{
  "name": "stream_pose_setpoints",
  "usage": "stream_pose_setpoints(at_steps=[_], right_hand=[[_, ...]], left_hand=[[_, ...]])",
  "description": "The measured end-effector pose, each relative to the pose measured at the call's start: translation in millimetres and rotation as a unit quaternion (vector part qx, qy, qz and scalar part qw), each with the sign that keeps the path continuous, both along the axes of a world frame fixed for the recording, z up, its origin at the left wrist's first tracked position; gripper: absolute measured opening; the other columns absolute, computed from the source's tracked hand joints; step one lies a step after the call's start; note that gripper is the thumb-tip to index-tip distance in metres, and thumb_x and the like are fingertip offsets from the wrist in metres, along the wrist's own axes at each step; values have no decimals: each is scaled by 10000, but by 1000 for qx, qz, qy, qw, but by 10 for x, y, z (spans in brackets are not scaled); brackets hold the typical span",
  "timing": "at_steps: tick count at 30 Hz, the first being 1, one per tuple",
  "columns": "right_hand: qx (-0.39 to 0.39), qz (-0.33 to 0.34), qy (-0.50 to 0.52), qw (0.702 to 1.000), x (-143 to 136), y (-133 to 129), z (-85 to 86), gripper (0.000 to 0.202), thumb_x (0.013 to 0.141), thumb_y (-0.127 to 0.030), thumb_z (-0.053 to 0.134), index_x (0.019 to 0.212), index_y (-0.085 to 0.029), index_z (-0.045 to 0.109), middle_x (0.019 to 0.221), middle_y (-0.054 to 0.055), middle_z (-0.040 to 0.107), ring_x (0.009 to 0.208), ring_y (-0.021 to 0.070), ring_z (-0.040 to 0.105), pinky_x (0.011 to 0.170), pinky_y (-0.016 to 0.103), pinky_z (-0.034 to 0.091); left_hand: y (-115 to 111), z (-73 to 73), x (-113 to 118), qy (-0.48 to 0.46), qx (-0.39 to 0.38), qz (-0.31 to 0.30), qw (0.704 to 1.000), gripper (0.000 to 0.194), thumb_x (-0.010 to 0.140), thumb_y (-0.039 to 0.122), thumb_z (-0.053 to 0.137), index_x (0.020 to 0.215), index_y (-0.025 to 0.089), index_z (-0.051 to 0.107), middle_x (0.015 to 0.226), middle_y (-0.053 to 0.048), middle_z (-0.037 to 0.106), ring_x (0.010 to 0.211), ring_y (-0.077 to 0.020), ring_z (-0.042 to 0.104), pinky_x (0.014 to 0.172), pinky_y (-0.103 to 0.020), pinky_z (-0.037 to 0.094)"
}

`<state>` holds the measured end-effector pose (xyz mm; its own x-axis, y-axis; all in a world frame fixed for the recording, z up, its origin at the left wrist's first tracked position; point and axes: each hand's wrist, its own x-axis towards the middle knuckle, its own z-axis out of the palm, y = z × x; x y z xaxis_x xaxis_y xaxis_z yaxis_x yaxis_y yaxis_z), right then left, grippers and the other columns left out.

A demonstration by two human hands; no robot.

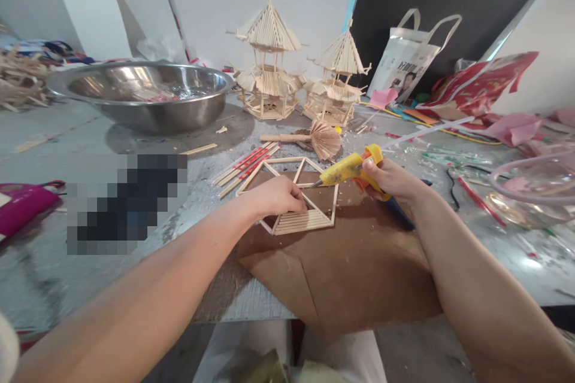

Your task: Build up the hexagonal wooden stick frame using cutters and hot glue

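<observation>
My right hand (390,178) is wrapped around the handle of a yellow hot glue gun (344,169). The gun's nozzle points left, over a hexagonal frame of wooden sticks (335,206) divided by spokes. My left hand (283,196) is closed, its fingertips bent down at the frame's near section, where a panel of sticks laid side by side (299,224) fills part of a triangle. Whatever those fingers pinch is hidden. Beneath the frame lies a brown sheet of cardboard (359,269). Chopsticks with red wrappers (249,164) rest just beyond the left hand.
Two stick-built pagoda models (269,84) stand at the back. A wide steel basin (157,111) is at the left, near a pixelated dark object (135,197). A folded paper fan (326,140), a white bag (402,63) and scattered plastic wrappers (453,158) lie further right.
</observation>
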<state>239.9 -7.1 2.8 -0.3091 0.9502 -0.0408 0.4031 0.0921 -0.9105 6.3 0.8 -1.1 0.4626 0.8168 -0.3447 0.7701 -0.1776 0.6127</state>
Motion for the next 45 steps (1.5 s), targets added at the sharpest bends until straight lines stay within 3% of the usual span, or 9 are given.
stream_pose_setpoints(at_steps=[9, 45], right_hand=[[2, 5, -4, 1000, 17, 13, -23, 536, 648, -690, 376, 646, -163, 472, 494, -11, 511, 282, 43, 370, 267, 170, 260], [-2, 3, 3, 1000, 0, 16, -26, 564, 612, -714, 389, 648, -163, 504, 463, -10, 511, 267, 45, 373, 261, 173, 257]], left_hand=[[99, 17, -96, -13, 20, -126, 992, 219, 623, 284, 543, 757, 166, 670, 772, -2, 662, 685, -115, 543, 635, -182, 365], [105, -27, -100, -15, 25, -135, 990, 174, 657, 246, 540, 751, 164, 662, 754, 1, 660, 669, -101, 548, 619, -175, 368]])
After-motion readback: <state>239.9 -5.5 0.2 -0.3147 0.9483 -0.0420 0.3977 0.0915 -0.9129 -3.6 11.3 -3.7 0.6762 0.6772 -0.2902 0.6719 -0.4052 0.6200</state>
